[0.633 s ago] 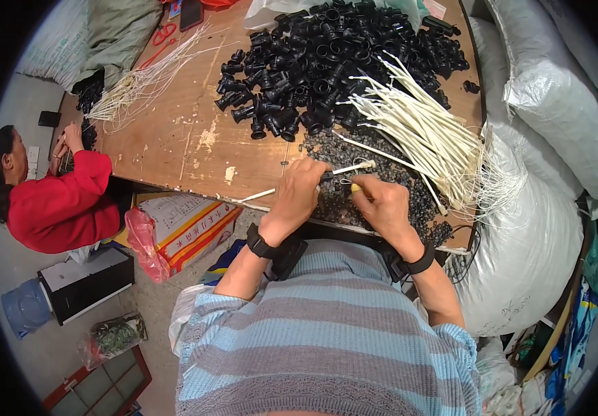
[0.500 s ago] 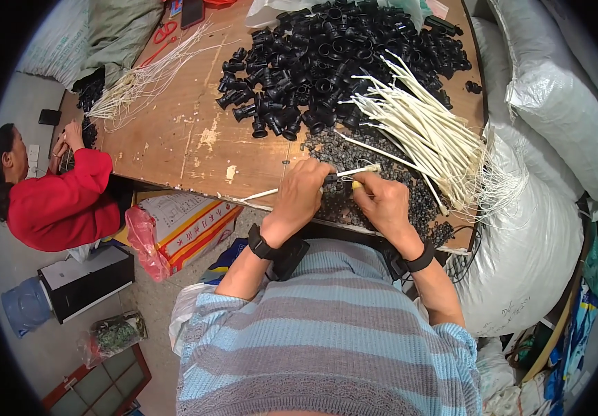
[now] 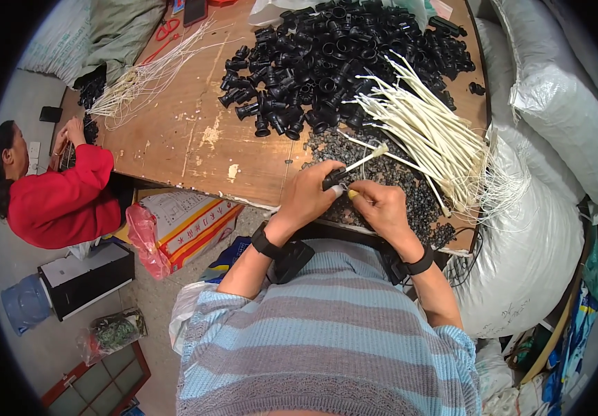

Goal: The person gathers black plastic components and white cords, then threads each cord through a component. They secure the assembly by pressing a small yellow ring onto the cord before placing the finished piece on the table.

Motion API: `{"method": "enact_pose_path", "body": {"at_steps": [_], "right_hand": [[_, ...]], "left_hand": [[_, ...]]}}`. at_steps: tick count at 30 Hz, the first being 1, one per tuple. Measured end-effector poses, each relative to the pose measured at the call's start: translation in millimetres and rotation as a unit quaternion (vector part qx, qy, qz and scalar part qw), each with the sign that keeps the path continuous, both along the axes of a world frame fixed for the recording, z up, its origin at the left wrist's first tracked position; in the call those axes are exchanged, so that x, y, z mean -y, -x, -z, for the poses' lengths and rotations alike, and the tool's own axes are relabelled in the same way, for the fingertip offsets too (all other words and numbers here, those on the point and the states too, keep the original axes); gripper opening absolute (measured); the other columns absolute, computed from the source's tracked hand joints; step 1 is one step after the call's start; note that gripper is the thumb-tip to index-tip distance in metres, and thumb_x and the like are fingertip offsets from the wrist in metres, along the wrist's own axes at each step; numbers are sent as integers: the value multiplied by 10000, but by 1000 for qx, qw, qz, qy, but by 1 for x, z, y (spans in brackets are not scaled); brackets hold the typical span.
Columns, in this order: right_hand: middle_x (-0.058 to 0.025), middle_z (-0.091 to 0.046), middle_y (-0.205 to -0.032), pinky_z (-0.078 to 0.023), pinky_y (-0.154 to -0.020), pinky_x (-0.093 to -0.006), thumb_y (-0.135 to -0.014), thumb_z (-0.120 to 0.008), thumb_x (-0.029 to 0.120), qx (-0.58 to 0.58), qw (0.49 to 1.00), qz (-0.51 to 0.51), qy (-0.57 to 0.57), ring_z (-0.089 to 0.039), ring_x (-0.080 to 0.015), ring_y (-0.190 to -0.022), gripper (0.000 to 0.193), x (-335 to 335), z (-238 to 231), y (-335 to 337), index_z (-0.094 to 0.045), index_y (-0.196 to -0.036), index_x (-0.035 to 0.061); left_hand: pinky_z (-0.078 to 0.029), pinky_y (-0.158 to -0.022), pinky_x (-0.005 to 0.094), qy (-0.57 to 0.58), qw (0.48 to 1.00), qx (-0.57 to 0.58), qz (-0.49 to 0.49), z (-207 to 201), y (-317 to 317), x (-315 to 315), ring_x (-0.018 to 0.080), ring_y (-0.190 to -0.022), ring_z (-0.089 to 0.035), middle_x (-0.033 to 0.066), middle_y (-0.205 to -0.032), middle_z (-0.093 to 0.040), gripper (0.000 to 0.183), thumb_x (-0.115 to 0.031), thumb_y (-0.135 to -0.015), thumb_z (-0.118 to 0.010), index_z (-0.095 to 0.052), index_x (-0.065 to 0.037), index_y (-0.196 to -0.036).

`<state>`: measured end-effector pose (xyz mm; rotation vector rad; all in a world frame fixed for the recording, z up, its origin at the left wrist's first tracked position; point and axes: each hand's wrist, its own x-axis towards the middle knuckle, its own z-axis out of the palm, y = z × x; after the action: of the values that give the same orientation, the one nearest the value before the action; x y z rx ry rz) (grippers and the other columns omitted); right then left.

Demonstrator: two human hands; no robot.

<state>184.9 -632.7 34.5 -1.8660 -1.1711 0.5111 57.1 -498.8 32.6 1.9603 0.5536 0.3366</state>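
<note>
At the table's front edge my left hand (image 3: 309, 197) is closed round a black plastic fitting (image 3: 332, 180), with a white sleeved cord (image 3: 367, 159) running through or alongside it. The cord's frayed end points up and away to the right. My right hand (image 3: 385, 209) is closed in a pinch close by, on what looks like a thin white wire; a yellow covering shows on one fingertip. The fingers partly hide the wire. Small dark pieces (image 3: 410, 197) lie spread under and around both hands. A bundle of white sleeved cords (image 3: 424, 125) lies beyond my right hand.
Black plastic fittings (image 3: 327, 59) are heaped at the table's far side. Full white sacks (image 3: 528, 256) crowd the right edge. At far left a person in a red sleeve (image 3: 60, 197) handles something near thin white wires (image 3: 133, 93). Red scissors (image 3: 167, 29) lie at the back.
The white sleeved cord has swung from nearly level to tilted up to the right. My left hand has turned with it and the hands are closer together.
</note>
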Motion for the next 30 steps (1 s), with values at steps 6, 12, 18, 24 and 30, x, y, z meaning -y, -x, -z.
{"method": "enact_pose_path", "body": {"at_steps": [6,12,18,24,30], "right_hand": [[-103,-632,-609,-466,-476,-345,-766,-673,108,145,989,2,-38,-626,-266,-521,123,1,-7,-1,-715,-881,93],[-111,-611,-578,-460,-472,-355,-757,-668,119,103,994,21,-19,-613,-273,-503,130,-1,-5,-6,-716,-875,98],[-117,-606,-574,-470,-483,-368,-751,-673,136,90,996,19,1,-615,-282,-510,132,0,2,-5,-717,-873,108],[-106,-646,-638,-470,-499,-319,-753,-673,86,127,992,4,22,-622,-226,-518,167,2,1,-5,-716,-912,61],[-115,-651,-661,-476,-500,-328,-757,-665,74,106,994,-34,-8,-631,-240,-537,183,3,0,-6,-719,-933,67]], "left_hand": [[-466,-820,350,36,999,-25,13,5,0,-3,280,-946,-591,142,-978,-604,385,69,-757,-560,-562,-10,-1134],[-428,-788,449,-207,978,-6,18,8,4,-3,395,-920,-519,178,-907,-548,409,126,-666,-507,-567,-26,-1041],[-429,-789,443,-221,975,-2,28,6,3,1,382,-924,-524,166,-911,-553,389,138,-670,-503,-583,-23,-1016],[-437,-780,437,-236,971,-4,30,7,4,1,373,-915,-532,160,-916,-562,375,137,-674,-501,-591,-21,-1001],[-448,-766,433,-217,975,-8,41,8,4,3,360,-905,-541,151,-908,-566,347,128,-689,-500,-588,-20,-991]]}}
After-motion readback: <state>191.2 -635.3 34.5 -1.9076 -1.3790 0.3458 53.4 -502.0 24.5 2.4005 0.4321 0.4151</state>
